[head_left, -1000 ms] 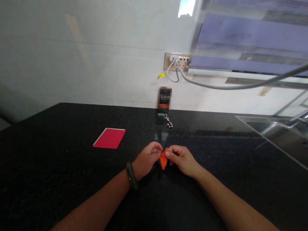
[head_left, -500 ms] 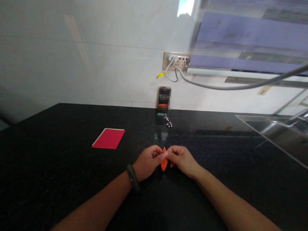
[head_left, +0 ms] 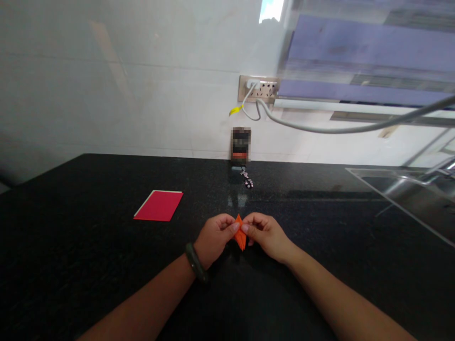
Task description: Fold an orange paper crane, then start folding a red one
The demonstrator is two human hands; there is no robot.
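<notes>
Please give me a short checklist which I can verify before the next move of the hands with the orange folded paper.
1. Left hand on the orange folded paper: ok, thumb and fingers at its left side.
2. Right hand on it too: ok, at its right side.
3. Red paper out of the way: ok, it lies apart, to the left.
4. Bangle clear of the folded paper: ok, it sits on the left wrist.
5. Folds lined up: cannot tell, too small and partly covered by the thumbs.
</notes>
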